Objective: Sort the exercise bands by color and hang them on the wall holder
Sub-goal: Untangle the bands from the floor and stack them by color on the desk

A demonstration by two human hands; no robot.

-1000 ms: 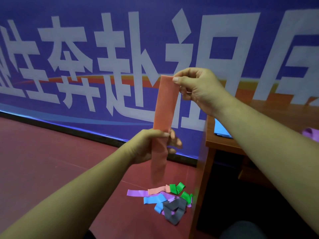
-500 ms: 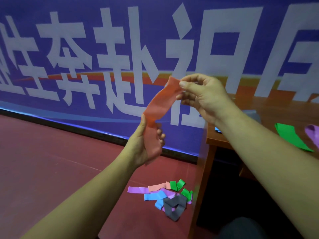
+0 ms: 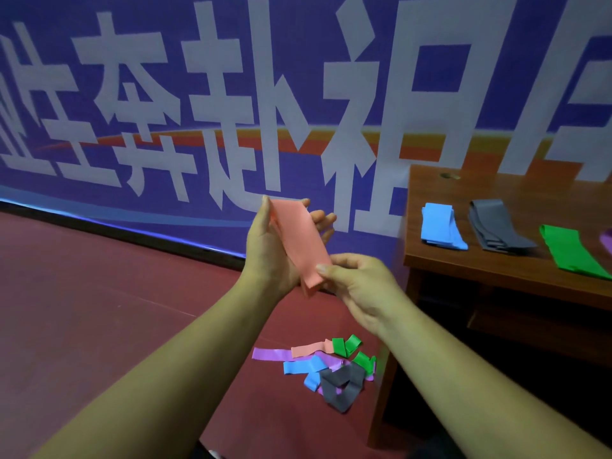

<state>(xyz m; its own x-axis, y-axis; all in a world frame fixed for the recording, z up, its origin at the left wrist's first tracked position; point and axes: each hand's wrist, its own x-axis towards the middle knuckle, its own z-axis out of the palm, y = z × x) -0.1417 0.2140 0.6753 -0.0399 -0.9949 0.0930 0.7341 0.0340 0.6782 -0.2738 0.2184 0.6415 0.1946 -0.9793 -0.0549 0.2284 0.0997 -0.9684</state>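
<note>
Folded pink band (image 3: 300, 238), slanted, between hands

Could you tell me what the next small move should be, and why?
Probably carry the pink band, resting in the left hand and pinched by the right hand, to a bare spot on the table: blue bands, grey bands and a green band lie there apart, with no pink pile in view.
</note>
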